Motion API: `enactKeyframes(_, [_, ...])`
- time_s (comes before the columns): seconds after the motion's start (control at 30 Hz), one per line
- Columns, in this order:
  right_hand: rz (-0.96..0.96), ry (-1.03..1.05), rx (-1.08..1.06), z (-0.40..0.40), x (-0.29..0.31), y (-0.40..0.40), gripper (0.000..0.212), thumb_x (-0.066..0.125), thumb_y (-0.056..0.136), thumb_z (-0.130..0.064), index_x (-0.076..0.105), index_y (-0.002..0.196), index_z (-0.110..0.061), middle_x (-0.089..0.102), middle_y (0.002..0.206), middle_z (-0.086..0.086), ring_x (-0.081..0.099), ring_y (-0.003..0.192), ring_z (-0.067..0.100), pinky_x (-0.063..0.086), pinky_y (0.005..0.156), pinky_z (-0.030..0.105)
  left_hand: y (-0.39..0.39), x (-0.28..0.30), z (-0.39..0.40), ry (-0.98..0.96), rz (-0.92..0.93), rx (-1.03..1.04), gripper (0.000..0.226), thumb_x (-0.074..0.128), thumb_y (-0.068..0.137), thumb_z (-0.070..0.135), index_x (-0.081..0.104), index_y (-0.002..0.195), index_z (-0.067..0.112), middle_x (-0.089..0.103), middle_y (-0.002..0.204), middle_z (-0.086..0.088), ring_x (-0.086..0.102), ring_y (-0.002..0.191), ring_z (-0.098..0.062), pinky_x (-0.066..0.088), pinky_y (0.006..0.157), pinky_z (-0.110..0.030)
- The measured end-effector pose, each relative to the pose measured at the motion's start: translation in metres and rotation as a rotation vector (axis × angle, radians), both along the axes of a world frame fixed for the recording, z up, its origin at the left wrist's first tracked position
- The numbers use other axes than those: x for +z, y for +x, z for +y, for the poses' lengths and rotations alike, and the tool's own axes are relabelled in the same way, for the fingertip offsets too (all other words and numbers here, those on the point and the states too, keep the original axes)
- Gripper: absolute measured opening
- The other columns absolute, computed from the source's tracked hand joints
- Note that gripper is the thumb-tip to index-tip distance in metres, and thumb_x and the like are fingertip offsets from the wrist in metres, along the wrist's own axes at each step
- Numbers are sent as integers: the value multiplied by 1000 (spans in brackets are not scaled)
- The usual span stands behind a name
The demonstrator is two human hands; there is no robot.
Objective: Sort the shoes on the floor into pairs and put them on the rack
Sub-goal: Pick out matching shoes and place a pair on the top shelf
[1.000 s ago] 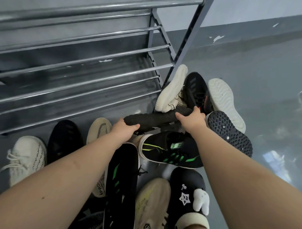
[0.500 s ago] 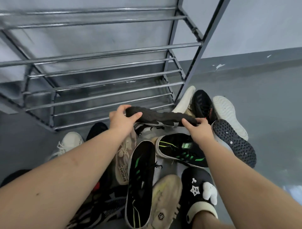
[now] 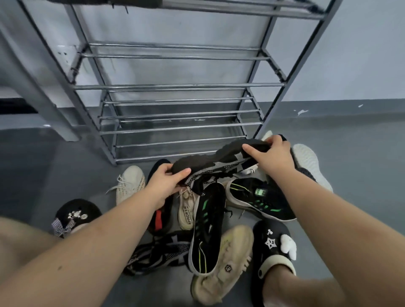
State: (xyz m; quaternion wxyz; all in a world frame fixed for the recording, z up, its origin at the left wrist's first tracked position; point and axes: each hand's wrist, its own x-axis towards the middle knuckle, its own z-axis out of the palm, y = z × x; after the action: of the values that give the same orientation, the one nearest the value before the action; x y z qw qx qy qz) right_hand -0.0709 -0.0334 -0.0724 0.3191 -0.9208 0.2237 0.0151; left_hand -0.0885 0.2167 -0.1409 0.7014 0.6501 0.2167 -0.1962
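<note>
Both hands hold one black and grey patterned sneaker (image 3: 219,158) sole-up above the pile. My left hand (image 3: 166,181) grips one end of it and my right hand (image 3: 271,153) grips the other end. A sneaker with a similar black and grey pattern (image 3: 160,252) lies on the floor below my left arm. The grey metal shoe rack (image 3: 175,87) stands just beyond the pile, with bare lower shelves. Something dark lies on its top shelf (image 3: 105,2), cut off by the frame edge.
Around the held shoe lie two black sneakers with green stripes (image 3: 208,228), cream sneakers (image 3: 131,184), a tan chunky shoe (image 3: 223,263), a black and red shoe (image 3: 161,217) and white soles (image 3: 311,164). My feet wear black clogs (image 3: 271,247). Grey floor stretches to the right.
The held sneaker has risen off the pile and tilted, its right end higher. The view has tipped upward, showing more of the rack.
</note>
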Motion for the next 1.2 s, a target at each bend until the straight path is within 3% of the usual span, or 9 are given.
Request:
enactKeyframes(0.27, [22, 21, 17, 22, -1, -18, 70, 65, 76, -60, 46, 129, -20, 44, 131, 9, 50, 118, 29, 44, 99, 41, -34, -10, 29, 44, 34, -137, 36, 62, 88, 34, 50, 118, 19, 63, 108, -4, 65, 94, -19, 56, 79, -35])
enactKeyframes(0.4, [13, 186, -83, 45, -23, -36, 81, 66, 80, -53, 33, 144, -18, 41, 143, 9, 45, 128, 29, 39, 104, 38, -49, -16, 44, -41, 136, -93, 32, 57, 92, 34, 51, 117, 15, 65, 104, -6, 67, 83, -18, 58, 59, -27])
enactKeyframes(0.5, [108, 381, -257, 70, -47, -58, 94, 68, 77, -54, 24, 148, -9, 38, 148, 12, 42, 132, 31, 35, 108, 39, -55, -21, 50, -84, 216, -54, 30, 56, 92, 34, 52, 112, 13, 65, 103, -5, 66, 82, -20, 56, 64, -31])
enactKeyframes(0.57, [271, 624, -338, 90, -64, -72, 99, 67, 74, -61, 25, 147, -8, 41, 146, 13, 45, 129, 34, 38, 107, 44, -57, -23, 52, -132, 265, -41, 24, 55, 93, 34, 54, 104, 13, 66, 102, -7, 67, 83, -24, 55, 67, -33])
enactKeyframes(0.67, [412, 966, -342, 112, -80, -90, 77, 63, 80, -58, 41, 139, -14, 49, 138, 11, 52, 122, 31, 44, 102, 46, -61, -28, 53, -195, 338, -70, 29, 54, 93, 36, 54, 109, 12, 66, 108, -13, 67, 85, -29, 55, 68, -36])
enactKeyframes(0.83, [254, 1169, -433, 122, -92, -102, 48, 66, 86, -36, 53, 125, -11, 66, 118, 5, 62, 103, 25, 53, 73, 37, -70, -34, 45, -198, 447, -260, 39, 54, 91, 42, 55, 117, 13, 68, 104, -16, 67, 89, -30, 55, 74, -38])
enactKeyframes(1.03, [267, 1098, -531, 109, -107, -122, 44, 64, 88, -31, 51, 125, -9, 63, 120, 8, 60, 99, 25, 49, 79, 41, -75, -51, 47, 120, 446, -502, 66, 49, 87, 60, 49, 135, 15, 53, 136, -6, 47, 126, -26, 39, 102, -40])
enactKeyframes(1.13, [341, 974, -529, 98, -118, -135, 45, 65, 89, -27, 51, 126, -6, 63, 122, 11, 59, 98, 26, 51, 77, 40, -78, -64, 60, 439, 394, -600, 71, 44, 89, 61, 45, 139, 10, 46, 143, -8, 42, 130, -26, 34, 107, -37])
enactKeyframes(1.2, [379, 908, -494, 92, -124, -140, 47, 65, 89, -24, 49, 129, -5, 62, 124, 14, 59, 97, 27, 51, 66, 34, -81, -74, 72, 609, 370, -745, 68, 43, 92, 55, 42, 141, 7, 43, 145, -10, 42, 131, -27, 32, 108, -32])
